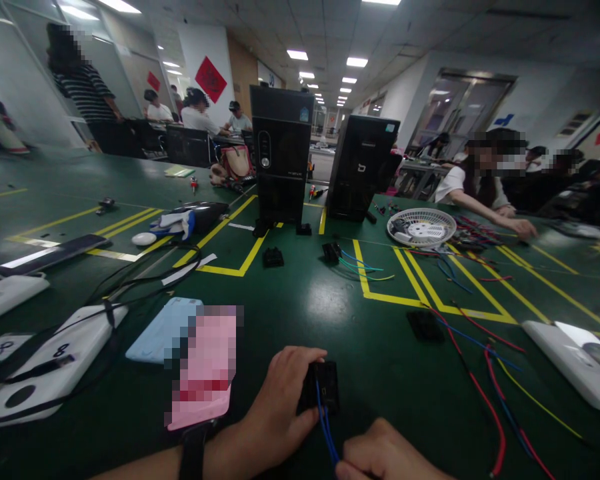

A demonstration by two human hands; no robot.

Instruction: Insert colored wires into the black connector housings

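Note:
At the near middle of the table, my left hand (287,393) grips a small black plastic block (329,387), fingers over its far edge and thumb along its near side. Blue wires (326,427) run from the block toward me. My right hand (380,450), partly cut off by the lower frame edge, is closed on the lower ends of these wires. Where the wires meet the block is too small to make out. Farther up lie a similar black block (273,257) and another black block with blue and green wires (333,252) attached.
Loose red wires (480,387), with blue and yellow ones, lie at the right beside a dark block (425,325). Left are a pink phone case (210,367) and white devices (55,360). Two black computer towers (280,153) stand ahead. A co-worker (480,180) reaches near a white basket (421,227).

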